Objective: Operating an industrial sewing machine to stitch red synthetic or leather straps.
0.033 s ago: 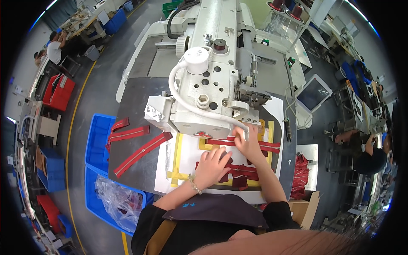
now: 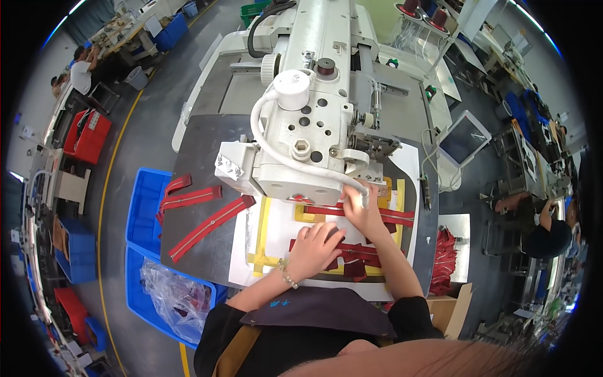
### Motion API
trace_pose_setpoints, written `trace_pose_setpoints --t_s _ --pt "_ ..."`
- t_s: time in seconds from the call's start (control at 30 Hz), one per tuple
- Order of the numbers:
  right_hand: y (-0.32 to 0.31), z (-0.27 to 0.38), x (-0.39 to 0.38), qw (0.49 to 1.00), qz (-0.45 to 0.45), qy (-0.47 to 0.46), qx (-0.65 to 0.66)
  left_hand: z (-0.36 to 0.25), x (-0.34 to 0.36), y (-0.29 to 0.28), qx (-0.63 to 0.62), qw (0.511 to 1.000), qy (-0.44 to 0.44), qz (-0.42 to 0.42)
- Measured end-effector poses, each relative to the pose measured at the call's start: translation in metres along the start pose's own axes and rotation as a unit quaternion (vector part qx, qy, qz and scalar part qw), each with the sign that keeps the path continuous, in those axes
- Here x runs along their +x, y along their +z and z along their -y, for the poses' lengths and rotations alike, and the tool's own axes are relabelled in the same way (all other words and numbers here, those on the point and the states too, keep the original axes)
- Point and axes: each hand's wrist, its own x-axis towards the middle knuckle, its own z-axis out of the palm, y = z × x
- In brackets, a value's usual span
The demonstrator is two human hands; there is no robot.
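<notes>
My left hand point(image 2: 314, 251) rests on the white template with yellow edging point(image 2: 264, 235), fingers bent and apart, touching a small dark red piece. My right hand point(image 2: 364, 213) is under the sewing machine head point(image 2: 295, 151), fingers curled at a red zipper strip point(image 2: 402, 217); its fingertips are partly hidden by a white hose point(image 2: 314, 169). More red zipper pieces point(image 2: 367, 254) with small tabs lie between and below my hands on the template. Loose red zipper strips point(image 2: 210, 226) lie on the grey table to the left.
Blue bins point(image 2: 144, 210), one holding crumpled plastic point(image 2: 176, 292), stand left of the table. A tray with red zippers point(image 2: 445, 251) and a cardboard box point(image 2: 458, 311) are at right, below a screen point(image 2: 463, 138). Co-workers sit at far left point(image 2: 81, 75) and right point(image 2: 543, 232).
My left hand's fingertips have shifted slightly toward me. The rest looks almost unchanged.
</notes>
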Motion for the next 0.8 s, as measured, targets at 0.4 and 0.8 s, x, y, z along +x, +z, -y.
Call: trace_pose_setpoints --t_s 0.4,0.8 --pt "0.006 0.004 -0.005 0.919 0.081 0.142 0.358 0.011 -0.016 -0.014 -0.162 0.962 0.138 -0.169" --pt "-0.014 0.002 -0.03 0.976 0.199 -0.083 0.027 0.034 -0.012 -0.005 -0.033 0.999 0.036 -0.002"
